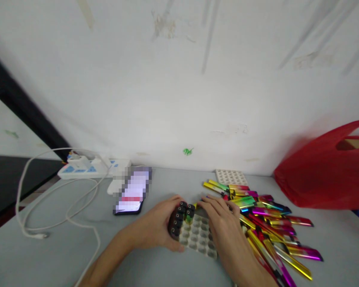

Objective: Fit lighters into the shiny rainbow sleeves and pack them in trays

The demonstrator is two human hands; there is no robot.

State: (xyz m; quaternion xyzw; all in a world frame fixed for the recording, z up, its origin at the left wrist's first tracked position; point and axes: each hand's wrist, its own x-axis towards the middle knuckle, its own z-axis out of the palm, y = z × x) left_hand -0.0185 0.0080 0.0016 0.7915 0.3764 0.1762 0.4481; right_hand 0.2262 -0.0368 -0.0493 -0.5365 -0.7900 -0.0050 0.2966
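A pale tray with a grid of holes lies on the grey table in front of me. Several sticks with black tips stand in its left rows. My left hand grips the tray's left side, fingers curled round it. My right hand rests over the tray's right part, fingers bent and close together at its far edge; whether they pinch a stick is hidden. A heap of shiny coloured sticks lies just right of my right hand.
A second holed tray lies at the wall behind the heap. A red plastic bag sits at the right. A phone, a power strip and a loose white cable occupy the left.
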